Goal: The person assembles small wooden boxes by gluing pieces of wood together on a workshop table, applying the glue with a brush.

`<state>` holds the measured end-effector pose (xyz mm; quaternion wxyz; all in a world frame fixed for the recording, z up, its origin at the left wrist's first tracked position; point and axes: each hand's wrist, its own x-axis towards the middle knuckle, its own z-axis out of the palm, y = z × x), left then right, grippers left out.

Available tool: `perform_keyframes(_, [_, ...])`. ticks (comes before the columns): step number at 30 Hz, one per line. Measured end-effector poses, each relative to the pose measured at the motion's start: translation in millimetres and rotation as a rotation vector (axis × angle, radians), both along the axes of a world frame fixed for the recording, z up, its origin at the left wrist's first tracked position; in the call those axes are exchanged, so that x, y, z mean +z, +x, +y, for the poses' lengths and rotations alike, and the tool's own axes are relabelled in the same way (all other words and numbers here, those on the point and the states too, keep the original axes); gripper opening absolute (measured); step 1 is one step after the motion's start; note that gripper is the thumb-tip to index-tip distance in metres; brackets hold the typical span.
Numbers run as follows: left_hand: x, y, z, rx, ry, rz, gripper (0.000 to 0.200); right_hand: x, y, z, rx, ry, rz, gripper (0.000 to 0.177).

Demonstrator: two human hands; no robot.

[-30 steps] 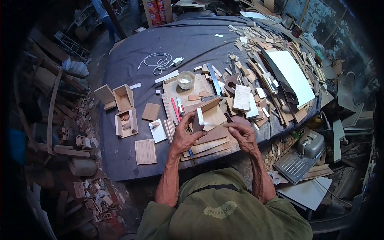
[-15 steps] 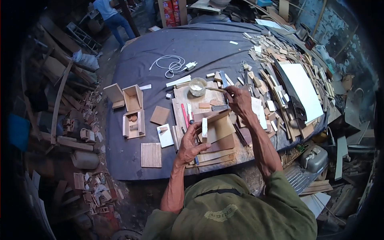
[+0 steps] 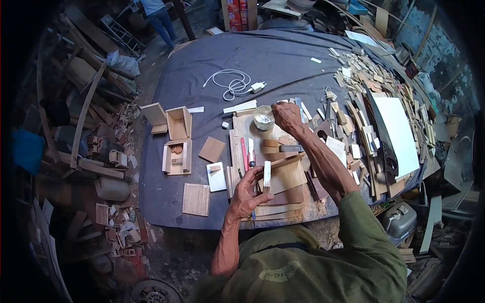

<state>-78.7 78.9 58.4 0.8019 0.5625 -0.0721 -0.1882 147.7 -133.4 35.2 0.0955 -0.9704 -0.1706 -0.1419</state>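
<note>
My left hand (image 3: 246, 196) is closed round a thin wooden panel assembly (image 3: 285, 162), whose pale edge (image 3: 267, 177) faces up with white stuff on it. At the rim of a small clear cup (image 3: 263, 117) of white paste, my right hand (image 3: 289, 117) is closed; the stick seen in it earlier is now mostly hidden. Beneath both hands is a wooden board (image 3: 244, 123). On it rest a red tool (image 3: 244, 151), a white-handled tool (image 3: 251, 147), a brown block (image 3: 270, 143) and a dark metal-like block (image 3: 291, 148).
Open wooden boxes (image 3: 177, 156), a square panel (image 3: 196, 199) and a white plate (image 3: 216, 177) lie left. A white cable with plug (image 3: 257, 87) is behind. Wood offcuts (image 3: 361, 70), a saw (image 3: 389, 161) and a white sheet (image 3: 399, 134) lie right. A person (image 3: 160, 20) stands far back.
My right hand has moved left to the cup, from beside it with the stick showing. My left hand still holds the wooden piece. The whole view has shifted a little.
</note>
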Motion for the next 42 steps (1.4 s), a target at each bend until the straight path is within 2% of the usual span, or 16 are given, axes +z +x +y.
perform_keyframes(4, [-5,0,1,0.021,-0.001,0.010,0.094,-15,7,3,0.041,-0.078,-0.005,0.015])
perform_keyframes(7, [-6,2,4,0.032,-0.001,0.012,0.095,-7,8,1,0.110,0.026,-0.006,0.015])
perform_keyframes(11, [-17,5,6,0.010,0.054,-0.108,0.087,-5,11,3,0.034,0.059,-0.066,0.016])
perform_keyframes(14, [-14,4,6,0.012,0.036,-0.058,0.087,-18,15,3,0.067,-0.001,0.003,0.016])
perform_keyframes(17, [-12,5,8,0.019,0.037,-0.061,0.087,-5,12,-3,0.112,0.032,0.077,0.016])
perform_keyframes(23, [-12,4,6,0.051,-0.010,0.000,0.094,-24,16,-7,0.125,0.089,-0.027,0.016])
perform_keyframes(26, [-17,5,10,0.043,0.024,-0.066,0.086,-15,10,-5,0.103,0.113,-0.017,0.016])
perform_keyframes(34, [-5,12,11,0.046,0.059,-0.083,0.084,-24,6,-10,0.093,0.191,-0.005,0.017])
perform_keyframes(37, [3,11,10,0.027,0.084,-0.076,0.084,-18,-1,-6,0.067,0.120,0.031,0.016])
perform_keyframes(40, [6,12,8,0.032,0.082,-0.092,0.085,-20,1,-9,0.030,0.218,0.078,0.016])
perform_keyframes(42, [7,10,10,0.056,0.058,-0.072,0.087,-16,-3,-17,-0.064,0.410,0.139,0.019])
